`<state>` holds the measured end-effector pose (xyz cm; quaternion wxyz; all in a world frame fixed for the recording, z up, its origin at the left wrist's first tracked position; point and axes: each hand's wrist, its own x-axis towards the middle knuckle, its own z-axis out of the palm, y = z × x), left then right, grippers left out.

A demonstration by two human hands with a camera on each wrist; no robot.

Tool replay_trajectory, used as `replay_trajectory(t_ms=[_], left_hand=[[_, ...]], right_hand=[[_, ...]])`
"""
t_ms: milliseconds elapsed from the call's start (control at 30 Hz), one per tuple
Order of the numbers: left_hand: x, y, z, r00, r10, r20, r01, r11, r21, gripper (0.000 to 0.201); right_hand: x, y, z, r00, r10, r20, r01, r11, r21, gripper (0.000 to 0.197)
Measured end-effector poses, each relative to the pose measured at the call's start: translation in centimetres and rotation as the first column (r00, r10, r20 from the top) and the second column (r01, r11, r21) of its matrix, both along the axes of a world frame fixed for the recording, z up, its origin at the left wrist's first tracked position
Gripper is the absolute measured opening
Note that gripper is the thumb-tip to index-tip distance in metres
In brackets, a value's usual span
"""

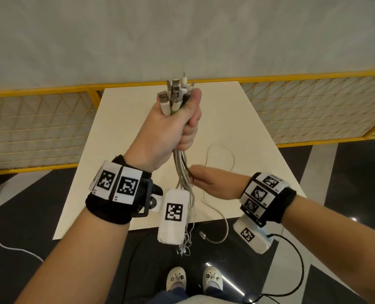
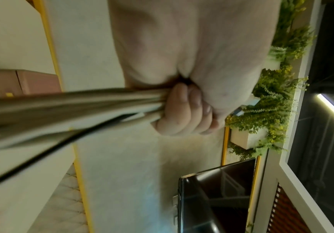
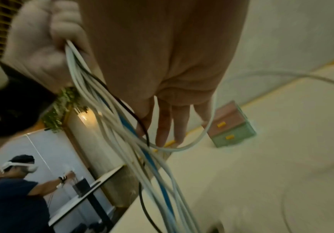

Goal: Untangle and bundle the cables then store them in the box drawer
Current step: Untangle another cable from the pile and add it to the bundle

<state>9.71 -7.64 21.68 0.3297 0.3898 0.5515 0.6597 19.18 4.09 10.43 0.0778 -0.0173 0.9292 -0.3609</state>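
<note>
Low in the middle of the head view, we see our cables (image 1: 185, 185) hang down past the table (image 1: 243, 119) edge. Our right hand (image 1: 213, 183) reaches in from the right, fingers straight, touching them. Higher up, our left hand (image 1: 173, 126) is wrapped tight round the bunch, plugs poking out on top. Far off at the right of the right wrist view sits the little drawer box (image 3: 233, 126).
</note>
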Motion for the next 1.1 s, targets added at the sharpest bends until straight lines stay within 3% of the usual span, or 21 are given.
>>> replay_trajectory(t_ms=[167,267,333,433,467,533,600,667,767,833,900,933,1000,1100], left_hand=[[-0.8,-0.7,0.3,0.999,0.04,0.035,-0.04,0.999,-0.018,0.047],[-0.7,-0.7,0.1,0.999,0.044,0.024,-0.043,0.998,-0.038,0.047],[-0.7,-0.6,0.1,0.999,0.042,0.017,-0.041,0.998,-0.05,0.047],[-0.7,-0.6,-0.3,1.0,0.015,-0.017,-0.016,0.998,-0.068,0.046],[-0.7,-0.6,-0.6,0.997,0.005,-0.082,-0.01,0.998,-0.067,0.046],[-0.6,-0.3,-1.2,0.942,0.003,-0.337,-0.046,0.991,-0.122,0.045],[-0.3,0.2,-1.8,0.875,-0.041,-0.482,-0.067,0.977,-0.205,0.041],[0.2,0.5,-2.2,0.883,-0.099,-0.459,-0.016,0.97,-0.241,0.03],[0.7,0.9,-3.0,0.891,-0.065,-0.45,-0.053,0.968,-0.244,0.021],[0.7,0.7,-2.9,0.936,0.005,-0.352,-0.059,0.988,-0.144,0.022],[0.4,0.5,-2.7,0.956,0.048,-0.289,-0.059,0.998,-0.03,0.047],[0.3,0.5,-2.7,0.949,0.067,-0.307,-0.071,0.997,-0.001,0.046],[0.5,0.5,-2.7,0.941,0.109,-0.321,-0.11,0.994,0.015,0.025],[0.4,0.6,-3.3,0.933,0.155,-0.325,-0.156,0.987,0.025,0.025]], right_hand=[[0.7,0.1,-0.3,0.987,-0.059,0.149,0.074,0.992,-0.103,0.008],[0.8,0.4,0.1,0.921,-0.122,0.37,0.222,0.945,-0.24,0.021],[1.2,0.5,-0.1,0.889,-0.121,0.443,0.227,0.954,-0.196,0.026],[1.3,1.5,-0.2,0.953,-0.126,0.275,0.12,0.992,0.038,0.031],[1.2,1.7,0.1,0.971,-0.134,0.197,0.127,0.991,0.051,0.038],[1.0,1.5,1.6,0.985,-0.15,0.08,0.158,0.982,-0.099,0.054],[0.7,0.8,3.6,0.991,-0.128,0.023,0.128,0.933,-0.336,0.055],[0.5,-0.2,5.6,0.992,-0.129,-0.008,0.11,0.875,-0.472,0.039],[-0.1,-1.6,6.5,0.973,-0.219,-0.077,0.162,0.879,-0.448,0.02],[-0.5,-2.2,5.8,0.95,-0.309,-0.048,0.249,0.839,-0.484,0.028],[-0.8,-2.4,5.2,0.933,-0.36,-0.001,0.287,0.747,-0.6,0.033],[-0.8,-2.5,5.1,0.931,-0.363,0.025,0.291,0.703,-0.649,0.034],[-0.8,-2.4,5.1,0.938,-0.336,0.083,0.291,0.637,-0.714,0.034],[-0.6,-2.6,5.1,0.947,-0.298,0.119,0.287,0.62,-0.73,0.034]])
